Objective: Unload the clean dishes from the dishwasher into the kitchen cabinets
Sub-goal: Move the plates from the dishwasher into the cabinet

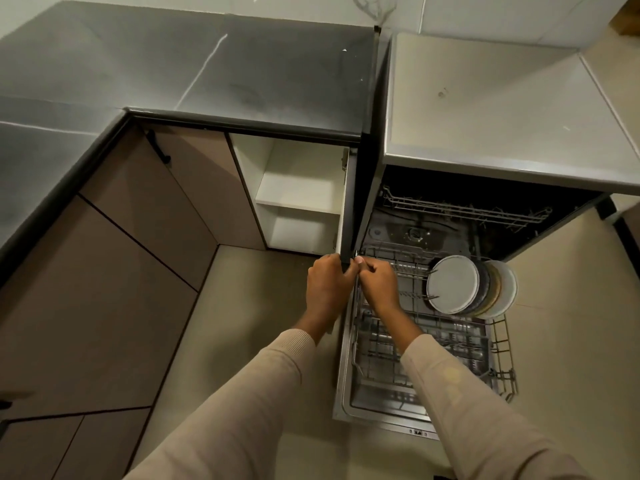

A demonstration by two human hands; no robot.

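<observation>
Two hands (left hand (327, 284), right hand (378, 287)) grip the cabinet door (358, 202).

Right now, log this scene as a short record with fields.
left hand: grips the edge of the open cabinet door
right hand: fingers curled at the same door edge, beside the left hand
cabinet: open, white shelves showing
dishwasher door: folded down
lower rack: pulled out over the door
plates: several, standing on edge at the rack's far right
upper rack: pushed in
</observation>
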